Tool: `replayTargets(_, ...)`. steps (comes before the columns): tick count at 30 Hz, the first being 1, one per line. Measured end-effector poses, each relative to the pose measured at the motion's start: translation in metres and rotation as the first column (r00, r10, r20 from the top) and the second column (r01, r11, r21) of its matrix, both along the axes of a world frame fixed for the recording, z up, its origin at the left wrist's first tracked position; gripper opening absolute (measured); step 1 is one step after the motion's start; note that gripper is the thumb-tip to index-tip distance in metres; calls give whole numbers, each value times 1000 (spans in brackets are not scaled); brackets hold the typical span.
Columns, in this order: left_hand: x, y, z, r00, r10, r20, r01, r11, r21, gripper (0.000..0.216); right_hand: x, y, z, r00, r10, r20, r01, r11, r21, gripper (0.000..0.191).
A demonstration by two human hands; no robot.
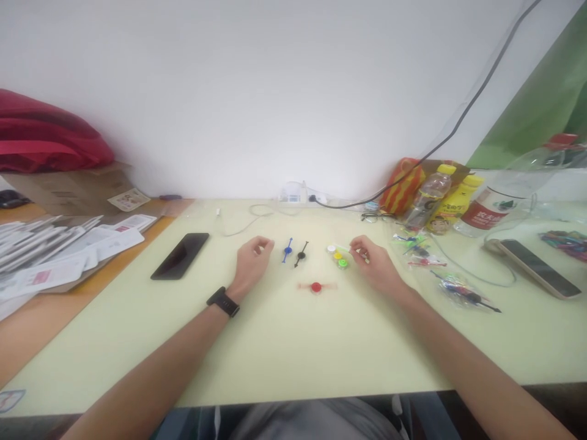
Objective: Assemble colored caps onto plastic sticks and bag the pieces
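On the pale yellow table [284, 348] lie several small spinner toys: a red one [316, 286] in the middle, a blue one [287, 249] and a black one [301, 253] behind it, and white, yellow and green ones [338, 256] to their right. My left hand [251, 263], with a black watch on the wrist, rests loosely curled beside the blue spinner, holding nothing I can see. My right hand [372, 264] is closed in a pinch next to the green spinner; what it grips is too small to make out.
A black phone [180, 255] lies left of my hands. Stacked papers [59, 256] and a cardboard box [68, 186] are further left. At right are plastic bags of toys [458, 288], bottles [452, 205], another phone [534, 266] and a cable [458, 122].
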State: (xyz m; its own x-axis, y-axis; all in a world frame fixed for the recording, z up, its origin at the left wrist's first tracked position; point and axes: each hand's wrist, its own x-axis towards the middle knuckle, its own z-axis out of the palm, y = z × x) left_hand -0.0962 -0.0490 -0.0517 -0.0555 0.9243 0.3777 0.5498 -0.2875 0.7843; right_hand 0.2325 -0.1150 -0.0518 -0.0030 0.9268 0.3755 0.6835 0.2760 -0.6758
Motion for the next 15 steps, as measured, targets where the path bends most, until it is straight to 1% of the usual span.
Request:
replayTargets(4, 0, -1, 0, 1000, -2, 3, 2, 1000, -7, 26, -5, 0, 1, 999, -17, 39, 17, 1000, 6, 14)
replayTargets(15, 2, -2, 1, 1000, -6, -12, 6, 1000, -7, 25, -6, -1, 5, 998, -32, 62, 31, 999, 19, 13)
